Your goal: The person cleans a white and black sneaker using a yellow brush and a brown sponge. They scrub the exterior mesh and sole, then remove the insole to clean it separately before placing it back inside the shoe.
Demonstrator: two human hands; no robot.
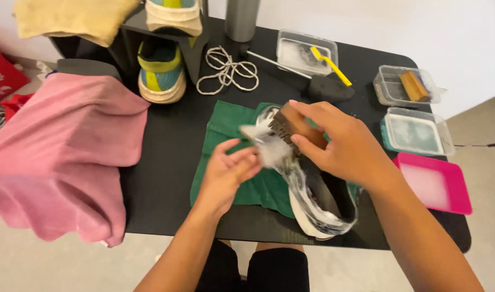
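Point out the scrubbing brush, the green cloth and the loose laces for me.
wooden brush [297, 122], head view, on its brown back.
green cloth [224, 122], head view, on its bare upper left part.
white laces [227, 70], head view, on the middle of the coil.

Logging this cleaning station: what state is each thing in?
Shoe: foamy, lying on green cloth.
Brush: held by right hand.
Left hand: on shoe's toe.
Laces: removed, loose.
Pink tray: holds whitish liquid.
Yellow brush: resting in tub.

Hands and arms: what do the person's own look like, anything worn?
Both are bare: the left hand and right hand have no gloves, rings or watch showing, and no sleeves reach the forearms. Dark shorts show below.
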